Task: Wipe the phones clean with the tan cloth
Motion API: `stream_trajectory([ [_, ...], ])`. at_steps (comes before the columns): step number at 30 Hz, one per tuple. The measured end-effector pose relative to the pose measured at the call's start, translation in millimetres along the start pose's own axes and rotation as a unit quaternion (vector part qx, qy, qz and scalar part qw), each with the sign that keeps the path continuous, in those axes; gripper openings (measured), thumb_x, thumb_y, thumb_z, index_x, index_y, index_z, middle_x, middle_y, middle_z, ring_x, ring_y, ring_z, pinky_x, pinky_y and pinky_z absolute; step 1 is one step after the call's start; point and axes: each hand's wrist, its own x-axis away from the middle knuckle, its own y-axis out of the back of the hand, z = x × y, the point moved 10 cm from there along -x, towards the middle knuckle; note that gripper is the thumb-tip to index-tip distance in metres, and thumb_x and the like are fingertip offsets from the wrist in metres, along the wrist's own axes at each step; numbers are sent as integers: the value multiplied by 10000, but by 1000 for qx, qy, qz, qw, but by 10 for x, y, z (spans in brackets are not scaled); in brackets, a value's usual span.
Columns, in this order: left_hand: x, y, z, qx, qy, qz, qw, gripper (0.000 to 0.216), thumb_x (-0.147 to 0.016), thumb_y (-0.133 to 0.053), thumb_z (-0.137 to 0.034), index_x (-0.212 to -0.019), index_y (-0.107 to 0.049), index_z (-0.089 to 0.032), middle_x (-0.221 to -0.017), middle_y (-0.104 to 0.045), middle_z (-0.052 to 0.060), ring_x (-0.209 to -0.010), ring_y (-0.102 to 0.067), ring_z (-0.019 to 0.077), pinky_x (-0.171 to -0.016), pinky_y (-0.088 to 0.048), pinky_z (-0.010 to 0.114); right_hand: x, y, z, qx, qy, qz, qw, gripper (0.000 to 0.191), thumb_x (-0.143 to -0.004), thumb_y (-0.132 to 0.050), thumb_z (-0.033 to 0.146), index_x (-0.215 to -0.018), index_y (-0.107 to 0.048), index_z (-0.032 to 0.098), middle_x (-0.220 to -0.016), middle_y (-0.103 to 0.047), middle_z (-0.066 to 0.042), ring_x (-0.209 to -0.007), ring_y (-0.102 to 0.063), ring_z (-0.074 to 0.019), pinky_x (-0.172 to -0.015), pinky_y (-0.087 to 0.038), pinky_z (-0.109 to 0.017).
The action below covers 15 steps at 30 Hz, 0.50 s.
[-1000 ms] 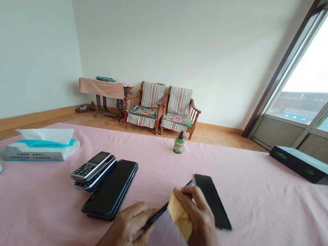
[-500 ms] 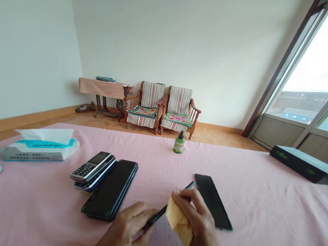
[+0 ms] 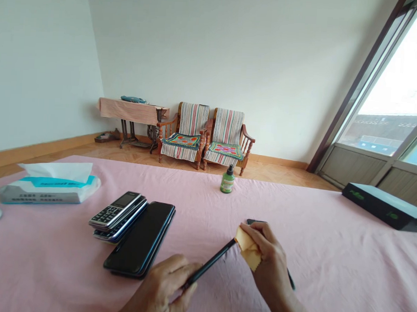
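My left hand grips the near end of a thin black phone, held edge-on and tilted up above the pink tablecloth. My right hand pinches a folded yellow cloth against the phone's far end. Under my right hand lies another black phone, mostly hidden, flat on the cloth.
To the left lie stacked black smartphones and two keypad phones. A tissue pack sits far left, a green spray bottle at the table's far edge, a dark box at right. Two chairs stand by the wall.
My right hand with the yellow cloth has slid away from me along the held phone, from its middle to its far end, and now covers most of the phone lying flat.
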Motion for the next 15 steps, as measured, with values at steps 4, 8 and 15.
stream_trajectory([
  [4,-21,27,-38,2,-5,-3,1000,370,-880,-510,-91,-1198,-573,-270,-908,-631,2,-838,-633,132,-776,-490,192,73,-27,125,-1,40,0,999,378,-788,-563,119,-1154,-625,188,-1040,-547,-105,-904,-585,-233,-731,-525,-330],
  [8,-35,-13,13,4,17,12,1000,331,-900,-500,-120,-1189,-578,-259,-899,-625,10,-829,-623,141,-759,-490,205,275,-194,562,-57,161,34,985,517,-796,-520,56,-1295,-519,186,-1097,-539,-123,-996,-561,-238,-803,-523,-326],
  [15,-15,-44,90,-6,27,14,1000,269,-920,-472,-162,-1149,-600,-218,-847,-606,22,-766,-613,149,-699,-489,222,273,-242,658,-76,167,45,982,489,-811,-530,84,-1289,-522,190,-1079,-556,-118,-975,-581,-226,-784,-533,-306],
])
